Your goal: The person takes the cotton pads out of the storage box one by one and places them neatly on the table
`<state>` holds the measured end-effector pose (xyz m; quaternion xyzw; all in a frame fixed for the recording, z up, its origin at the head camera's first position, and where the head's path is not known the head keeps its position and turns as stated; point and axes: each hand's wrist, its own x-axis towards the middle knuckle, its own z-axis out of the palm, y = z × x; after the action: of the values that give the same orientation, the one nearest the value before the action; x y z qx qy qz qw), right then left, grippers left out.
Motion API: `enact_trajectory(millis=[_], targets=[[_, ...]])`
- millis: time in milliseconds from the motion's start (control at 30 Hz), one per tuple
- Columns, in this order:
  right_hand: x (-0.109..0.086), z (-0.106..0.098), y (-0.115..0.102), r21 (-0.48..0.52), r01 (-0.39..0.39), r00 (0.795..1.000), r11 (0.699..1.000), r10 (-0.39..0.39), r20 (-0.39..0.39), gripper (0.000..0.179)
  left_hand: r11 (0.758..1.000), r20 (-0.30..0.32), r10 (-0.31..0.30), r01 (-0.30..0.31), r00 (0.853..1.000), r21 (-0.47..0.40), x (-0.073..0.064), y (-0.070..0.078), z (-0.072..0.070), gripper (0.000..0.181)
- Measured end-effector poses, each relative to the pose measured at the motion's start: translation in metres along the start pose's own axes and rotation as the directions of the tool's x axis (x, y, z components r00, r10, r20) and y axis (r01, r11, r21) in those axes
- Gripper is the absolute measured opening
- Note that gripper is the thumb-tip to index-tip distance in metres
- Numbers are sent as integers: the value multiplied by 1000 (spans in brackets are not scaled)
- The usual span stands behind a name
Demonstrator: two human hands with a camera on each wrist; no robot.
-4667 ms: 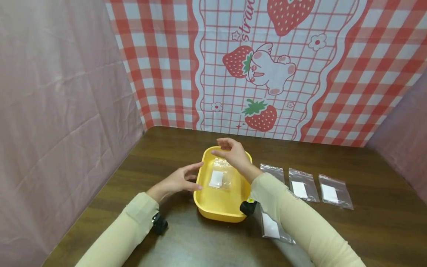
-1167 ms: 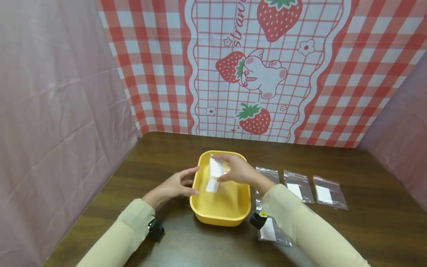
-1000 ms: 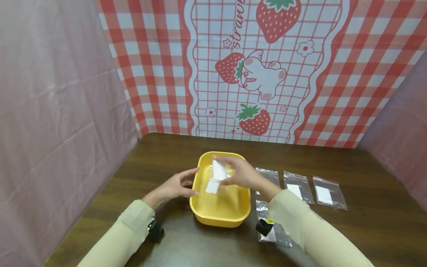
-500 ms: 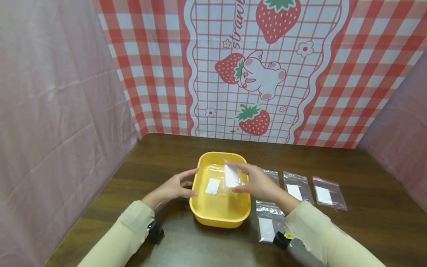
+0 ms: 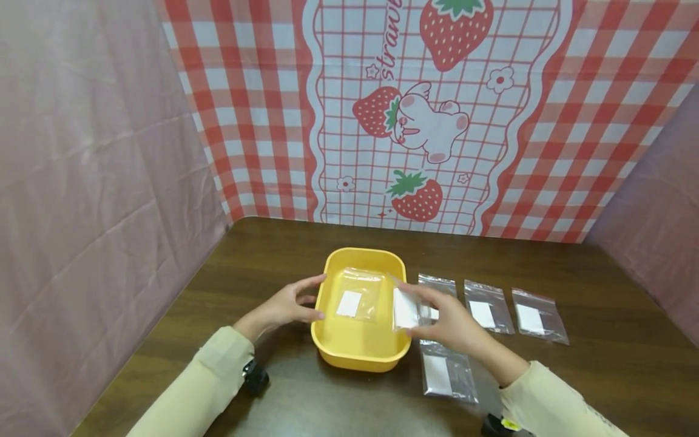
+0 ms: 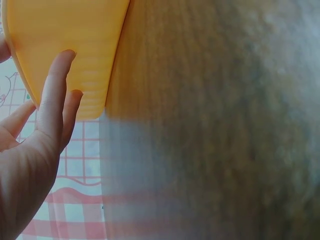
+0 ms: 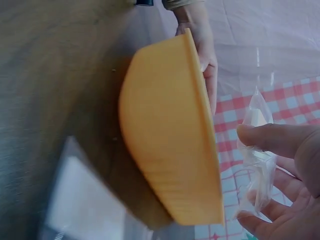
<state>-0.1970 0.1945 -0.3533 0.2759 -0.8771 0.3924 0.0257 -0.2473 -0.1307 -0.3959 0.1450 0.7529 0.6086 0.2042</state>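
Observation:
My left hand point(image 5: 281, 306) rests its extended fingers against the left side of a yellow plastic bin point(image 5: 357, 347). In the left wrist view, fingertips point(image 6: 62, 57) touch the bin's outer wall. Between thumb and fingers, my right hand point(image 5: 450, 321) pinches a clear zip bag point(image 5: 405, 311) with a white piece inside, held tilted above the bin's right rim. The right wrist view shows the thumb across this crumpled bag point(image 7: 259, 145). Another clear zip bag point(image 5: 349, 303) with a white piece lies flat on the bin's floor.
Right of the bin, several similar bags lie on the brown table: a near one point(image 5: 439, 373), one partly behind my right hand point(image 5: 437, 284), and two farther right, a middle bag point(image 5: 483, 309) and an outer bag point(image 5: 532, 317). A checked strawberry cloth point(image 5: 262, 121) hangs behind.
My right hand, bare-fingered above the bin at first, later holds a bag inside it and has carried that bag rightward to the rim. The left hand stays at the bin's side.

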Motion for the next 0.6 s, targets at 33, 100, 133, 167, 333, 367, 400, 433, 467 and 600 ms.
enact_trajectory(millis=[33, 100, 133, 167, 333, 367, 400, 433, 467, 600], targets=[[-4, 0, 2, 0, 3, 1000, 1000, -3, -12, 73, 1000, -2, -3, 3, 1000, 4, 0, 0, 0, 77], [-12, -1, 5, -8, -2, 999, 1000, 1, -33, 73, 1000, -8, -8, 9, 1000, 11, 0, 0, 0, 77], [-16, -2, 7, -10, -4, 999, 1000, 4, -41, 73, 1000, -13, -11, 11, 1000, 14, 0, 0, 0, 77], [-20, -3, 8, -16, 0, 999, 1000, 0, -49, 74, 1000, -16, -13, 13, 1000, 16, 0, 0, 0, 77], [-38, -9, 17, -65, 36, 998, 997, -39, -57, 74, 1000, -21, -16, 17, 1000, 14, 0, 0, 0, 78], [-41, -10, 19, -84, 45, 997, 995, -50, -57, 74, 1000, -20, -15, 16, 1000, 14, 0, 0, 0, 78], [-45, -12, 20, -97, 45, 997, 994, -50, -57, 73, 1000, -16, -12, 12, 1000, 11, 0, 0, 1, 78], [-49, -13, 22, -109, 42, 997, 993, -49, -58, 73, 1000, -11, -8, 8, 1000, 8, 0, 1, 1, 79], [-53, -15, 23, -122, 41, 997, 992, -48, -59, 73, 1000, -6, -2, 2, 1000, 5, 0, 0, 1, 79], [-69, -21, 29, -174, 42, 996, 984, -55, -70, 74, 1000, 10, 7, -7, 1000, -10, -1, 1, 0, 80]])
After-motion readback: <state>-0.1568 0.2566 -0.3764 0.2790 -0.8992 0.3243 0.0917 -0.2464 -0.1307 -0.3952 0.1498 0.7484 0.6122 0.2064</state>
